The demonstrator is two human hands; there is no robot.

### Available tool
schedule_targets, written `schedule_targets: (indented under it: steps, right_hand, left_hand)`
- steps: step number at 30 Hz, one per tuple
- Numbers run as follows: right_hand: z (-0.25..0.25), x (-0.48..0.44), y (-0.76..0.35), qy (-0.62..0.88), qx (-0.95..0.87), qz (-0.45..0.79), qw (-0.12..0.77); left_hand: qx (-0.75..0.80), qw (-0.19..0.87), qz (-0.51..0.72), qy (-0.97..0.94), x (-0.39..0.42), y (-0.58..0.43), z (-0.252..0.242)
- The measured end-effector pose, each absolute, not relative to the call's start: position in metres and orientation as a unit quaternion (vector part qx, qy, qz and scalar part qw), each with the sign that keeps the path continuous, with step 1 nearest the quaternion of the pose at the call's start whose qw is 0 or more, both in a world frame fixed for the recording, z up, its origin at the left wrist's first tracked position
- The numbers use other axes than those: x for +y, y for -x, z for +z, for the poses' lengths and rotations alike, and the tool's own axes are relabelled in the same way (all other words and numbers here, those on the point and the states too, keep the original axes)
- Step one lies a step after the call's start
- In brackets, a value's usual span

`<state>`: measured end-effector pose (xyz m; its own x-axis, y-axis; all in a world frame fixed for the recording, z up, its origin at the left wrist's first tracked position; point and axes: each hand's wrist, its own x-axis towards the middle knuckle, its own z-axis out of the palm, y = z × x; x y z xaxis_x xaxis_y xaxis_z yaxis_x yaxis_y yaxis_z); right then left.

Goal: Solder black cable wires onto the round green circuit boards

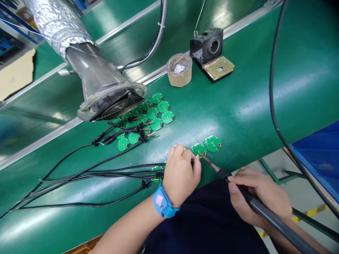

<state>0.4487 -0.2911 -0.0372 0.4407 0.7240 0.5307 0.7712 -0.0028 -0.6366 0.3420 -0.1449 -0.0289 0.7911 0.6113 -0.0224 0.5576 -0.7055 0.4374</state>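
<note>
My left hand (182, 173), with a blue wrist strap (162, 203), is closed in a pinch at a small round green circuit board (198, 149) near the bench's front edge. What its fingertips hold is too small to name. My right hand (261, 197) grips a black soldering iron (265, 211) like a pen. The iron's tip (205, 159) touches the edge of that board. A second round green board (212, 143) lies just to the right. Black cables (106, 173) run left from under my left hand.
Several round green boards (148, 118) with wires lie in a heap under a foil fume duct with a fan grille (116, 106). At the back stand a tape roll holding solder scraps (179, 70) and an iron stand with a sponge (212, 53). A blue bin (320, 155) sits right.
</note>
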Motion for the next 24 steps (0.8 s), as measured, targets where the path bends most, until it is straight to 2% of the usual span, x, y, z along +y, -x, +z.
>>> schedule_targets:
  steps: [8, 15, 24]
  right_hand:
    - [-0.040, -0.296, -0.448, 0.715, -0.521, -0.021, 0.466]
    - [-0.047, -0.303, -0.452, 0.723, -0.417, 0.038, 0.549]
    - [-0.045, -0.293, -0.455, 0.724, -0.443, 0.060, 0.525]
  left_hand:
    - [0.328, 0.204, 0.030, -0.922, -0.143, -0.346, -0.029]
    - [0.338, 0.217, 0.017, -0.916, -0.140, -0.348, -0.027]
    - [0.348, 0.218, 0.025, -0.911, -0.141, -0.348, -0.027]
